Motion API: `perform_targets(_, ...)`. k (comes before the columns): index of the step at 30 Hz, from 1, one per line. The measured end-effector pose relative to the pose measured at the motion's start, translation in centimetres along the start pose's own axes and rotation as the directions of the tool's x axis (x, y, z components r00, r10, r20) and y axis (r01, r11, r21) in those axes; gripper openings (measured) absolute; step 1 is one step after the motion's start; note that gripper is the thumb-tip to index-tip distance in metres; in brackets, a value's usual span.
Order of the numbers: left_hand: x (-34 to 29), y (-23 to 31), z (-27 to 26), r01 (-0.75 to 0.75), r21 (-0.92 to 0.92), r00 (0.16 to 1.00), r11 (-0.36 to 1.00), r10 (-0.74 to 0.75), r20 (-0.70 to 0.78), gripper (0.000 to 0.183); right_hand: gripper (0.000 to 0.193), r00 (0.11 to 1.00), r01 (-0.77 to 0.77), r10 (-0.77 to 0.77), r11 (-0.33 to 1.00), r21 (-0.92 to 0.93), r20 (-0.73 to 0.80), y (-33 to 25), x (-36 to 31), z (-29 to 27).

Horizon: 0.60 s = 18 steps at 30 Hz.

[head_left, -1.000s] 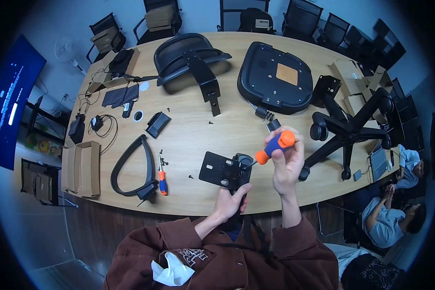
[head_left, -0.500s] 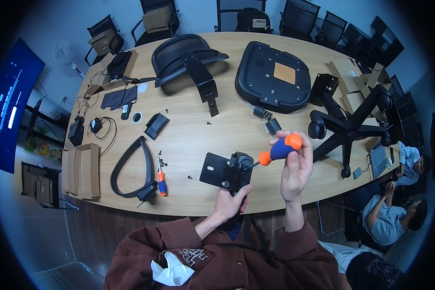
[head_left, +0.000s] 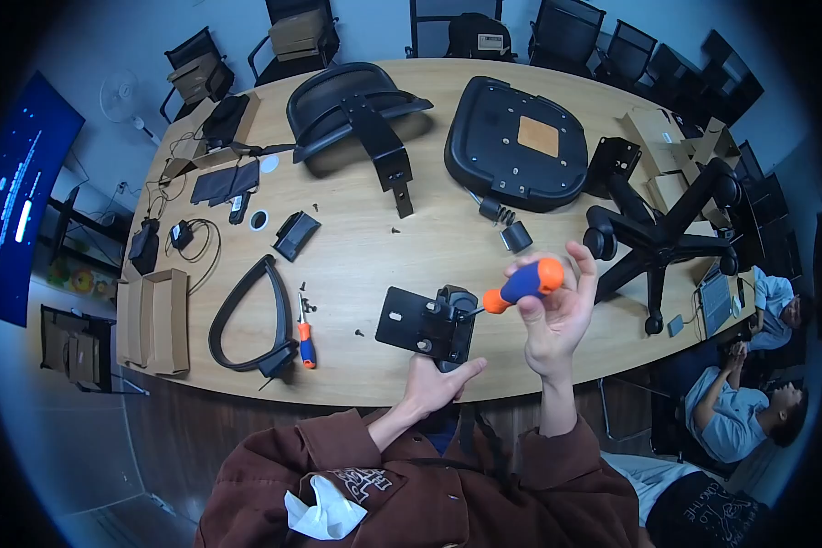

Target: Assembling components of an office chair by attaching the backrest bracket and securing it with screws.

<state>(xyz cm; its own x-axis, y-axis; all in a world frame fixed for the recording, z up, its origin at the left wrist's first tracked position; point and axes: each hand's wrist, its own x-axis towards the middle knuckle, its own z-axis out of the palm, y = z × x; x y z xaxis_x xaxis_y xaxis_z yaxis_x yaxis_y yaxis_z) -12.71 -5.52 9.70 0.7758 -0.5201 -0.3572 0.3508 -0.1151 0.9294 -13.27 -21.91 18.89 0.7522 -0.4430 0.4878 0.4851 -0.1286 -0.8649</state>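
Note:
Near the table's front edge, my left hand [head_left: 436, 384] grips a black metal bracket [head_left: 409, 321] from below, its thumb stretched out to the right. The bracket has a flat slotted plate and bolts on it; its lower part is hidden by the hand. My right hand [head_left: 557, 329] holds a screwdriver [head_left: 526, 281] by its thick blue and orange handle, with some fingers lifted. Its shaft points left and down to the bracket's right side, where the tip is hidden. A second, slimmer screwdriver [head_left: 307, 345] lies beside a black loop-shaped armrest [head_left: 217, 320].
Farther back lie a chair backrest [head_left: 338, 114] and an upturned seat [head_left: 484, 146]. A five-legged wheeled base [head_left: 659, 245] stands at the right. Loose screws [head_left: 359, 332], a black block [head_left: 296, 236], cables [head_left: 212, 247] and an open cardboard box [head_left: 166, 320] are at the left. People [head_left: 735, 411] sit at the right.
The screwdriver's handle has shifted slightly left, closer to the bracket. My right fingers have loosened and spread on the handle. My left thumb has moved outward to the right.

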Motion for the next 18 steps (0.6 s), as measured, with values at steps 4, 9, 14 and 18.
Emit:
perform_targets(4,-0.4,0.6,0.1,0.025,-0.106,1.000,0.994,-0.024,0.013,0.032,0.048,0.998,-0.048,0.043,0.984,0.174,0.035,0.2,0.2,-0.2)
perform_targets(9,-0.7,0.4,-0.4,0.054,-0.224,0.997,0.973,-0.039,0.072,0.051,0.060,0.993,0.099,-0.097,0.994,0.039,-0.066,1.5,-0.1,0.4)
perform_targets(14,-0.5,-1.5,-0.9,0.092,-0.305,0.991,0.948,-0.057,0.120,0.073,0.062,0.993,0.043,-0.056,0.991,-0.125,-0.107,1.2,-0.1,-0.4)
perform_targets(18,-0.2,-1.7,-0.9,0.074,-0.238,0.992,0.968,-0.047,0.116,0.073,0.058,0.998,0.047,-0.059,0.963,-0.266,-0.038,0.5,0.0,-1.1)
